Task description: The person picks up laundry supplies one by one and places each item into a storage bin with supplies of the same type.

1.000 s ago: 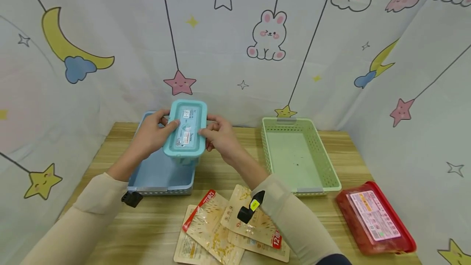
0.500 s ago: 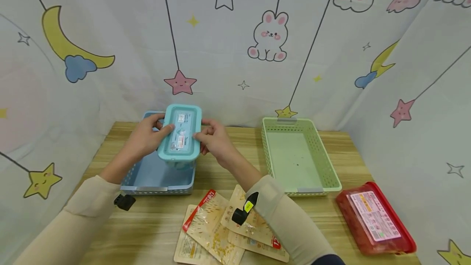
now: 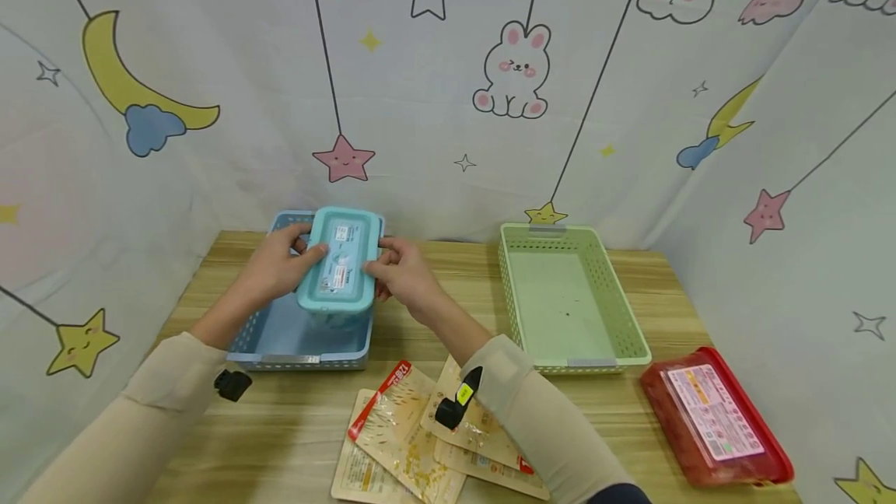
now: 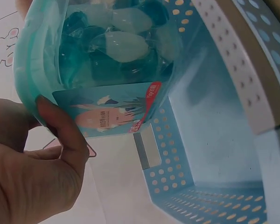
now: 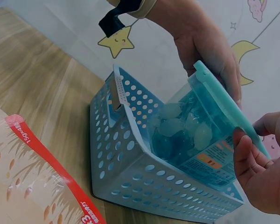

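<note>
A clear tub of laundry pods [image 3: 341, 259] with a turquoise lid is held tilted over the blue basket [image 3: 301, 333]. My left hand [image 3: 275, 267] grips the lid's left rim, thumb on top. At the opposite rim, my right hand [image 3: 411, 278] pinches the lid between thumb and curled fingers. Teal and white pods [image 4: 123, 46] show through the tub's wall in the left wrist view. From the right wrist, the tub's lower end [image 5: 177, 135] appears down behind the near wall of the basket. The basket's bare floor shows around it.
A green basket [image 3: 574, 294] stands at the back right. Several beige sachets with red corners [image 3: 413, 434] lie overlapping at the front middle. A red-lidded tub [image 3: 714, 414] lies on its side at the right. Behind the wooden table [image 3: 434, 333] hangs a cartoon-print curtain [image 3: 434, 84].
Both hands have moved left and down with the tub, bringing it lower over the blue basket. The sachets, green basket and red-lidded tub have stayed put.
</note>
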A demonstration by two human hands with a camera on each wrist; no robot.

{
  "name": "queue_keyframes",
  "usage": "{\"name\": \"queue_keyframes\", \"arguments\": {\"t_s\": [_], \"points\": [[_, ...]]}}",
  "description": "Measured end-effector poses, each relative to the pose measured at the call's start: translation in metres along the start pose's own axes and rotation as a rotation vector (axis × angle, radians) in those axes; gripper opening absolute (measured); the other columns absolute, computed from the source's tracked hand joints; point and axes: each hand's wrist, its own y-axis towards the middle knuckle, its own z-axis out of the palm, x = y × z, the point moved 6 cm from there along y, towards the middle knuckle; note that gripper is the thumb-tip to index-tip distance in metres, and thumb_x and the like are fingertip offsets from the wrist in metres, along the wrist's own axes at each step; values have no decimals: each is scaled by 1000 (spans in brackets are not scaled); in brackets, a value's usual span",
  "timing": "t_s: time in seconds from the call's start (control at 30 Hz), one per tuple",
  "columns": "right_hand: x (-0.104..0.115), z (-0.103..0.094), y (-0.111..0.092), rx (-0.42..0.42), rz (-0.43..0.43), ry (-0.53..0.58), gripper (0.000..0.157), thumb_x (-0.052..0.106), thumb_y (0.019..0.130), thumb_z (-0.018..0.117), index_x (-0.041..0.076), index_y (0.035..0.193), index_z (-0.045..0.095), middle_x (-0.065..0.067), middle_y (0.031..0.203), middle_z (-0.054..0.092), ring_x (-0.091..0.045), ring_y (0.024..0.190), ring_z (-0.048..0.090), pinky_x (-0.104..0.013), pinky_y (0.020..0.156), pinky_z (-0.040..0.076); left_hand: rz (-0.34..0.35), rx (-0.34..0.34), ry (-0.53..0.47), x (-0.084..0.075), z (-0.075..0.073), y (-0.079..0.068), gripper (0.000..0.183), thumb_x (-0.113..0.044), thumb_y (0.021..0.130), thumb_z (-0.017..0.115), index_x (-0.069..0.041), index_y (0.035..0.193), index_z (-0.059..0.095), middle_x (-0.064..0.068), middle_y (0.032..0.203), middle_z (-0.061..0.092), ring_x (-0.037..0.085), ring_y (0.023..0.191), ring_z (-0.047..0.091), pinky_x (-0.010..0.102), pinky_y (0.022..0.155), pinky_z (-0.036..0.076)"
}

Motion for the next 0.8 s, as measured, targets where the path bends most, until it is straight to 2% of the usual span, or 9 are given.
{"name": "queue_keyframes", "arguments": {"t_s": [0.2,0.3,0.57,0.8], "points": [[-6,7,0,25,37,-10,52,2,100,70,-6,147,50,-7,80,62,-17,56,59,-25,52,54,-12,30,72,5,-1,0,63,-27,112,54,16,154,37,19,96,54,22,68,54,35,56,46],[-8,10,-1,32,60,-4,55,3,100,71,-5,149,49,-7,83,63,-17,57,59,-25,53,54,-29,42,95,8,-1,-1,63,-26,112,54,18,154,36,16,90,52,22,65,54,35,54,46],[-14,12,2,40,89,-9,59,5,101,71,-5,153,45,-7,85,62,-17,58,59,-25,54,55,-50,64,169,7,0,1,64,-25,112,52,19,154,32,20,93,58,26,73,56,34,57,46],[-17,14,3,26,93,-5,58,4,100,71,-5,152,46,-7,85,63,-17,58,60,-26,53,55,-40,65,175,10,2,1,63,-22,112,51,21,154,32,18,88,58,23,68,56,34,55,46]]}}
